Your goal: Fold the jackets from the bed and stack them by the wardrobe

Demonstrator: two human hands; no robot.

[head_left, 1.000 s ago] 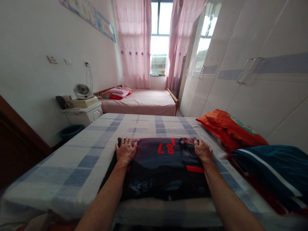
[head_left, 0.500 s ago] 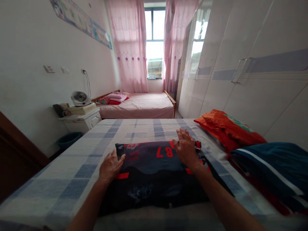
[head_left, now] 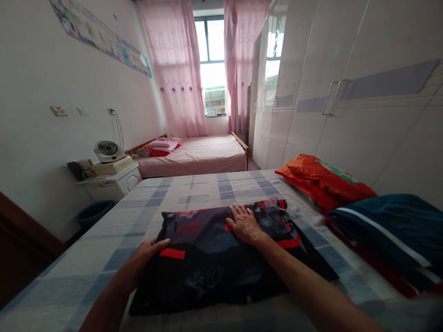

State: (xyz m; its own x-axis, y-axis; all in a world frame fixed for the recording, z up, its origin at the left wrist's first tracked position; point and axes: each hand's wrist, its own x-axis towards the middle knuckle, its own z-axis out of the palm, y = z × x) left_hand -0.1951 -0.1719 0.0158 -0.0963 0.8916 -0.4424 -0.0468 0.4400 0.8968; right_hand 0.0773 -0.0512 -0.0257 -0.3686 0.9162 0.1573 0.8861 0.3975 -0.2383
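A folded black shirt [head_left: 214, 272] with dark grey panels and red lettering lies flat on the checked bed sheet in front of me. My right hand [head_left: 244, 224] rests palm down on its upper middle, fingers stretched out, covering part of the red print. At the shirt's left edge is my left hand [head_left: 147, 252], its thumb lying on the cloth by a red strip. The other left fingers reach along the edge and are partly hidden, but the hand looks loosely open.
On the right of the checked bed sheet [head_left: 86, 281] lie an orange cloth bundle [head_left: 321, 180] and folded teal clothing [head_left: 387, 226] with a white stripe. White wardrobes [head_left: 363, 138] line the right side. A pink bed [head_left: 204, 157], a fan [head_left: 108, 151] and a bin [head_left: 94, 214] stand beyond.
My right hand has slid left from the shirt's upper right to its middle, uncovering lettering there. My left hand has moved down along the left edge. The view has turned slightly right.
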